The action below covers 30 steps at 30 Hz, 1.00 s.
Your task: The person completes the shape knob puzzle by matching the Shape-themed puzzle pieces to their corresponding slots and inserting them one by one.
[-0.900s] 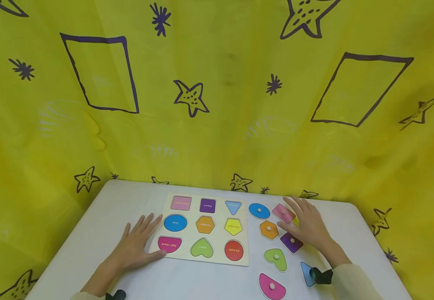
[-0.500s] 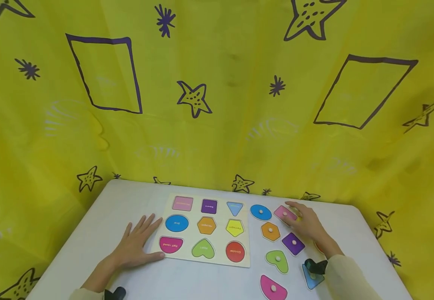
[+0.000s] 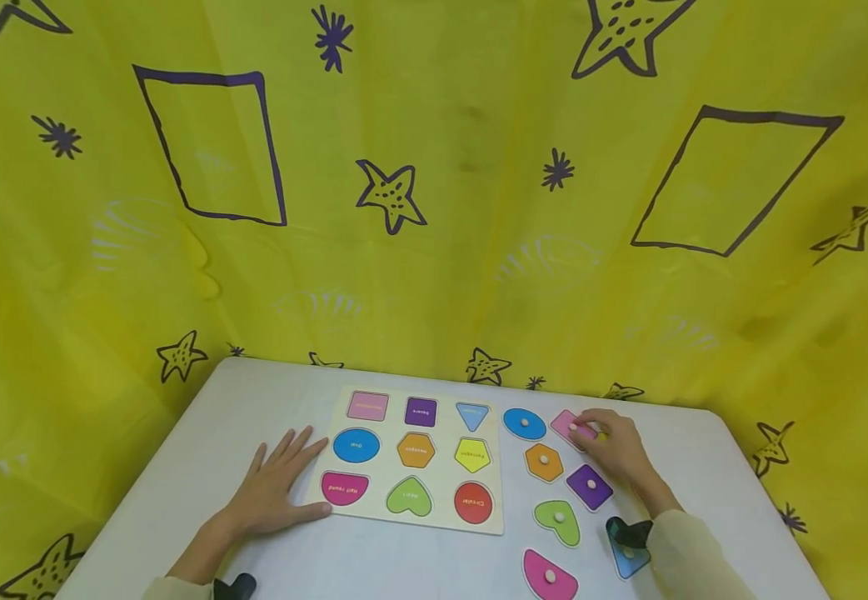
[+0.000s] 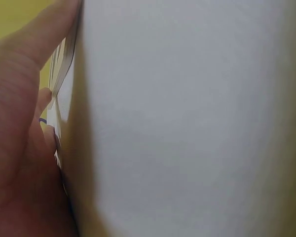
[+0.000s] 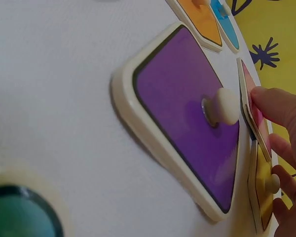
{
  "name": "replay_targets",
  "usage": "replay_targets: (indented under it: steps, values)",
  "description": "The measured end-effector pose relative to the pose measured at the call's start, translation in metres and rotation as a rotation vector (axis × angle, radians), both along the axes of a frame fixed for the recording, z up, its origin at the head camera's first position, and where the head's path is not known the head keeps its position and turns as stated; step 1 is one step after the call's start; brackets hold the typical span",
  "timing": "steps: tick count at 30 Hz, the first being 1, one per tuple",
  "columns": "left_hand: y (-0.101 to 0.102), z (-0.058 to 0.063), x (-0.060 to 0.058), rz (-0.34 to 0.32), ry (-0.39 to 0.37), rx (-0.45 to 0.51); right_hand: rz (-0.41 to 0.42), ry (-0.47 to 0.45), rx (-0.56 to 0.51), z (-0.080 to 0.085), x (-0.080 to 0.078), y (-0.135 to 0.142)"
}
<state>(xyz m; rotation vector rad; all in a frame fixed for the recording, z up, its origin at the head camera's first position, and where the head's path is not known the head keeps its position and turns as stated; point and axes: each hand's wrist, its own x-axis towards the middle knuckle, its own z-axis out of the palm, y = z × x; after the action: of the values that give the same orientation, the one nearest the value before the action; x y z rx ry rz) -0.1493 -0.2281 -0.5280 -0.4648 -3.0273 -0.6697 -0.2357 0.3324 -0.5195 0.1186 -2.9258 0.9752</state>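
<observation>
My right hand [image 3: 620, 450] pinches the knob of a pink rectangle puzzle piece [image 3: 561, 421] between thumb and fingers. The piece is low at the table, toward the back right. Beside it, a yellow piece [image 5: 264, 190] lies under the same hand, mostly hidden in the head view. Nearer me sits a purple square piece [image 3: 582, 492] with a white knob. Fingers spread, my left hand [image 3: 269, 492] lies flat on the table, thumb and fingertips right at the left edge of a cream shape puzzle board [image 3: 445, 452]. Printed, labelled coloured shapes cover the board.
Between board and right hand lie a blue oval piece [image 3: 516, 423], an orange hexagon [image 3: 536, 468] and a green heart [image 3: 571, 525]. Closer in are a magenta half-round piece [image 3: 539, 567] and a light blue triangle [image 3: 627, 565]. A yellow curtain [image 3: 434, 283] hangs behind the white table [image 3: 284, 392].
My right hand has come down from above the pieces, its spread fingers drawing together on the pink rectangle's knob. The left hand stays at the board's edge.
</observation>
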Motion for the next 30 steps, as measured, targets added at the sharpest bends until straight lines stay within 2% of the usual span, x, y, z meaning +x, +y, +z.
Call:
replay_targets:
  steps: [3,10,14,20,26,30]
  values:
    - [0.0,-0.001,0.001,-0.001,0.022,0.02,-0.019,0.0,-0.003,0.0,0.001,-0.001]
    - [-0.002,-0.012,0.001,-0.025,0.108,0.077,-0.042,0.014,-0.013,0.001,0.004,-0.003]
    - [-0.003,-0.017,0.0,-0.034,0.115,0.092,-0.064,0.002,-0.016,0.002,0.005,-0.005]
    - [-0.003,-0.017,-0.002,-0.002,0.053,0.076,-0.085,0.001,-0.033,0.003,0.003,-0.008]
    - [0.0,-0.004,-0.002,0.008,-0.001,0.017,-0.078,0.01,-0.043,0.005,0.002,-0.011]
    - [0.001,0.0,0.001,0.01,-0.003,-0.007,-0.063,0.035,-0.039,0.012,0.0,-0.013]
